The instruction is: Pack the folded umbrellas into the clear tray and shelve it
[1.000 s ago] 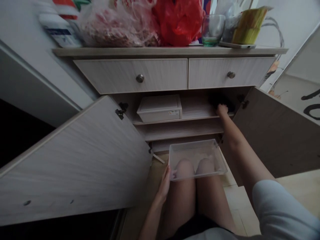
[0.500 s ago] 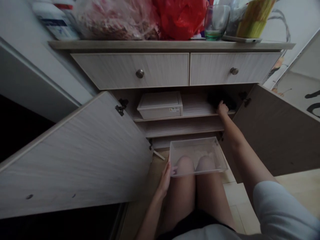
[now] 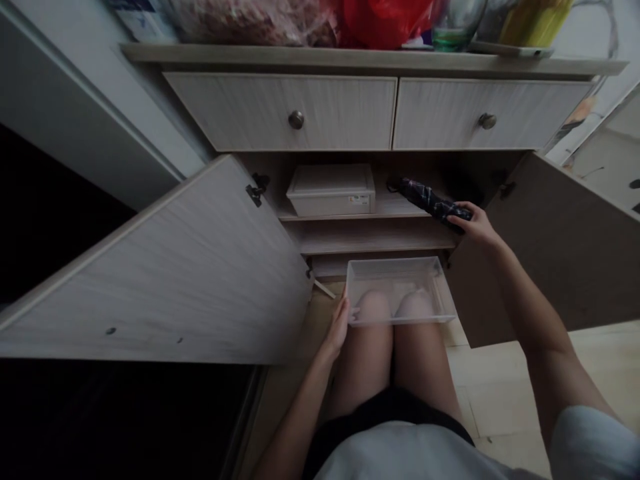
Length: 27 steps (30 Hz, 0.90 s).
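A clear plastic bin rests on my knees, see-through and with nothing visible inside. My left hand grips its left wall, the fingers showing through the plastic. My right hand is closed around one end of a folded umbrella, dark with a light plaid pattern. The umbrella points left, in front of the cabinet's upper shelf. On that shelf, left of the umbrella, sits a white lidded storage box. Further back on the right lies something dark that I cannot make out.
Two cabinet doors, the left and the right, stand swung open on both sides. Two drawers with round knobs are above. Along the top are a red plastic bag, a clear bag and a glass.
My right hand has drawn the umbrella out of the dark right side of the shelf, toward me. My left hand still holds the bin on my knees. The view has tilted downward.
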### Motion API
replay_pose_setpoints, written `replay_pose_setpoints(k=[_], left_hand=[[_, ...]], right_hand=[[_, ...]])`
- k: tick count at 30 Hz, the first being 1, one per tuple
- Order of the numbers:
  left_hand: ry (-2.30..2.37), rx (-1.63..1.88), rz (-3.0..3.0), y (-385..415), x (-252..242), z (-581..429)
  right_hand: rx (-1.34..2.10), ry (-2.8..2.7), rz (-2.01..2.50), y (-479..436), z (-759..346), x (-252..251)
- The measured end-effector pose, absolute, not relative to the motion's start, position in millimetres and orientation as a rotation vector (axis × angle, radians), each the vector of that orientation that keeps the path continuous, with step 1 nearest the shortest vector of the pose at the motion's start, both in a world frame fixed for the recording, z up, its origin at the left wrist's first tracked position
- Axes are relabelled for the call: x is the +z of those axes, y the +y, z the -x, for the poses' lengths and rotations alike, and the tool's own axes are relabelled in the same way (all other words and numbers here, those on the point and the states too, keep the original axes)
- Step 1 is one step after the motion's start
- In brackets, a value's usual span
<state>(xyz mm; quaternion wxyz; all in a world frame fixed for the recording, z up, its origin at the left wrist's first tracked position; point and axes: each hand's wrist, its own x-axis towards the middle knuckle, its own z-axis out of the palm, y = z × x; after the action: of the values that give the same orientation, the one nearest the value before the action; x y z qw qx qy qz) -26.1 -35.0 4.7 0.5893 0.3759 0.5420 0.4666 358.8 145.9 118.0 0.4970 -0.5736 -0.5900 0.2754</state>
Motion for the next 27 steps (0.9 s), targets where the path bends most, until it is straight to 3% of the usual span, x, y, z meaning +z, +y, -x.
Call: replay_pose_setpoints(k=[10,21,27], left_hand=[[1.250,1.140,-0.797,-37.8,16.7,20.9],[1.253,1.128,-0.852,-39.5,15.0,22.6],[1.262,1.110,-0.845,-39.7,12.1,26.6]], right_hand=[[0.866,-1.954,1.293,30.2,-329.9,122.4],[0.564,-2.347,1.154,40.1,-289.7,76.4],[0.312,-2.512,1.293,44.2,-282.7,63.7]])
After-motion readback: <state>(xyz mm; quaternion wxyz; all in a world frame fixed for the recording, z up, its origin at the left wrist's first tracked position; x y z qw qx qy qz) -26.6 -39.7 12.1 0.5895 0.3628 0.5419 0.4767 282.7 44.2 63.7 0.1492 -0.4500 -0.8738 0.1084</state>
